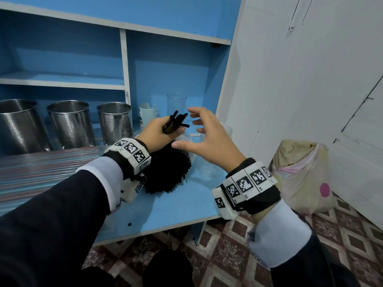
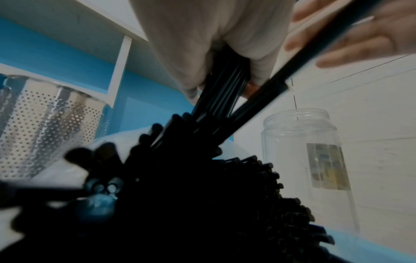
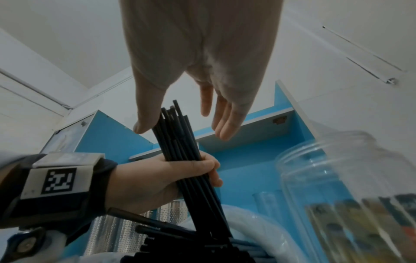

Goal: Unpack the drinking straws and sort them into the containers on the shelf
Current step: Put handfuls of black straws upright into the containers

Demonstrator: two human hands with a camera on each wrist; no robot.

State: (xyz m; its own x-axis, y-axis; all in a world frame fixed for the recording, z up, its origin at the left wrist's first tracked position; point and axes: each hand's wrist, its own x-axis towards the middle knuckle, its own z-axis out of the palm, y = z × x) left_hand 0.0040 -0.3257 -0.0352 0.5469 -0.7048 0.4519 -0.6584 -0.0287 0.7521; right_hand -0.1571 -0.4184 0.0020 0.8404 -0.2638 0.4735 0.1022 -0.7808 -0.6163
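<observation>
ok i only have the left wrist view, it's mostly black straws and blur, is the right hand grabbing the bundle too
Observer: No. The right hand is open beside the straw tips; only the left hand grips the bundle of straws.
Operator: how many steel holders are there, i see one
Observer: Three perforated steel holders stand in a row on the shelf.
Operator: anything else behind the hands
Observer: A clear glass and a white cup stand at the back.
</observation>
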